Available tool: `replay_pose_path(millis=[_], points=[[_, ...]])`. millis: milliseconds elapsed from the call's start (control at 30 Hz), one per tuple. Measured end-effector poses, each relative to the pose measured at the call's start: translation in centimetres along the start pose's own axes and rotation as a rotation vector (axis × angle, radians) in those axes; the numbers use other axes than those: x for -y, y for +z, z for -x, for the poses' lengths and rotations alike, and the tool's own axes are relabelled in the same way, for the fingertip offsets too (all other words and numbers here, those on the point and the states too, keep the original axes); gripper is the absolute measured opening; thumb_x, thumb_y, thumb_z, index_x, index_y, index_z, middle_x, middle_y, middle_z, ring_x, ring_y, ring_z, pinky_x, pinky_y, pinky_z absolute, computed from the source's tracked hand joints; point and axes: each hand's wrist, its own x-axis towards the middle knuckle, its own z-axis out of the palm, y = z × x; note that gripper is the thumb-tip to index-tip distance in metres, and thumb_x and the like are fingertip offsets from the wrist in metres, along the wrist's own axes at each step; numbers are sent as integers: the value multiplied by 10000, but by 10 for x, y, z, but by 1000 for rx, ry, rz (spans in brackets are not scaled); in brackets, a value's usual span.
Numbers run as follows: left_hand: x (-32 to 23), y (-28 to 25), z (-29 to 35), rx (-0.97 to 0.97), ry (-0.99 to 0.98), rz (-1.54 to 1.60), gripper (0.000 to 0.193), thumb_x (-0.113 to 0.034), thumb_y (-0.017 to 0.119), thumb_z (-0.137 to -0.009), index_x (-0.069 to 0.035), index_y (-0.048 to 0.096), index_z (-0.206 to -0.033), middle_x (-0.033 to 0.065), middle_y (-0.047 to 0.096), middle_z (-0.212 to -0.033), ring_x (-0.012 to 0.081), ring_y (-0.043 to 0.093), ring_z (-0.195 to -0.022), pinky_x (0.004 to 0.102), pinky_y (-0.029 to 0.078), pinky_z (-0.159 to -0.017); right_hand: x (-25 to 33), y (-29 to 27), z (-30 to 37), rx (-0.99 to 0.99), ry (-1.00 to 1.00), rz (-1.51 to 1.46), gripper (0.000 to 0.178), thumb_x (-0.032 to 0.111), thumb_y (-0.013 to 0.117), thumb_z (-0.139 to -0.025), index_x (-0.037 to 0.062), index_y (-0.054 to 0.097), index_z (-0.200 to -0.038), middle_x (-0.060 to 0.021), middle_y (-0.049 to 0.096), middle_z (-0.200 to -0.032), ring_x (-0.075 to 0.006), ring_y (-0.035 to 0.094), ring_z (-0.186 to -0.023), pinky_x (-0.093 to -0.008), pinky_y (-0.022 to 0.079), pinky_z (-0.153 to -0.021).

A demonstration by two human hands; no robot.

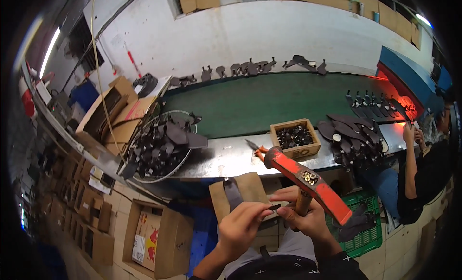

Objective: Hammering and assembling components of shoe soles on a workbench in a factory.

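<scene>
Two bare hands meet above the lap, with a small black piece [274, 207] between them. The left hand [239, 228] pinches this piece between thumb and forefinger. The right hand [308, 222] brings its thumb close to the piece's other end, while its remaining fingers curl round the handle of a hammer [320, 186], whose red head points up and leftward; whether the right thumb presses on the piece cannot be told. Just beyond the left hand, a dark sole [233, 193] lies on a tan pad [253, 181]. Behind the hammer head, an orange-handled tool [258, 150], partly hidden, rests on the metal bench [226, 157]. Farther out on the bench stand a wooden box [315, 148] of small dark parts, a wire basket [144, 180] heaped with soles at left, and a pile of soles [353, 140] at right. A green crate [361, 249] sits low at right. Beyond the bench runs a green belt [269, 102]; at its right end, a co-worker [409, 179] reaches toward a red-lit machine [402, 70].
</scene>
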Motion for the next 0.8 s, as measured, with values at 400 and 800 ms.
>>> replay_pose_path(millis=[400, 800], points=[[27, -20, 35, -121, 65, -23, 218, 24, 737, -806, 5, 674, -1014, 129, 673, -904, 215, 659, -768, 290, 540, -656, -22, 33, 12, -71, 108, 96, 158, 56, 730, -856, -72, 676, -931, -87, 630, -699, -72, 507, -457, -220, 368, -401], [54, -24, 40, -149, 386, -216, 574, -101, 855, -712, 21, 564, -1191, 136, 677, -892, 247, 677, -717, 325, 555, -653, -39, 18, -10, 131, 121, 48, 160, -14, 729, -780, -64, 672, -920, -163, 678, -909, -124, 609, -592, -226, 456, -496]])
